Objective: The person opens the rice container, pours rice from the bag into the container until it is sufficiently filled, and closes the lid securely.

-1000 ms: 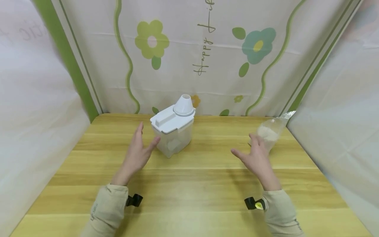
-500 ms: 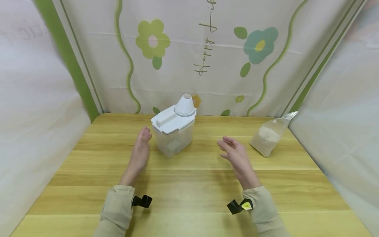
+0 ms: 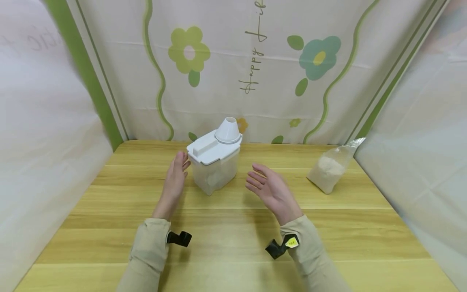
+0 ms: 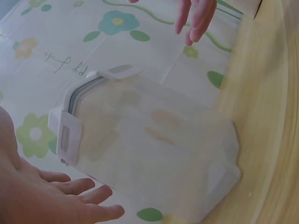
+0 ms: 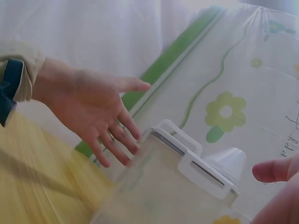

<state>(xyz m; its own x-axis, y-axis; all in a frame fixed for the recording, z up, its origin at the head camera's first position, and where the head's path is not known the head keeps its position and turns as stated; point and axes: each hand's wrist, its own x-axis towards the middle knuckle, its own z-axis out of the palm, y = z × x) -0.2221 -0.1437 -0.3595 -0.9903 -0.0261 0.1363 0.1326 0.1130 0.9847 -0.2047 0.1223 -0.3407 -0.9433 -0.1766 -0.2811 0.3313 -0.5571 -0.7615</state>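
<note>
Container of translucent frosted plastic (image 3: 215, 174), boxy in form, stands upright on the yellow wood-grain table (image 3: 233, 247), left of centre and near the back edge. Its white plastic lid (image 3: 215, 154) is seated, with a white cone-shaped cap (image 3: 228, 132) upright at the lid's rear end; something pale shows through the walls, not identifiable. Left hand (image 3: 174, 178) is just beside the container's left side, fingers extended, gripping nothing; contact cannot be confirmed from any view. Right hand (image 3: 271, 190) is raised on the opposite side, palm inward, fingers loosely bent, empty and apart from the container. A clear plastic bag of whitish granular material (image 3: 330, 168) leans near the table's right edge, towards the back right corner, its narrowed top pointing at that corner; whether it is sealed cannot be determined. Assessed risks: uneven pressure from the two hands could slide or tip the container towards the back edge; smooth walls could slip under a light hold; lifting by the lid could pull it loose. An outward sweep of the right arm could topple the leaning bag and, if unsealed, spill it.
</note>
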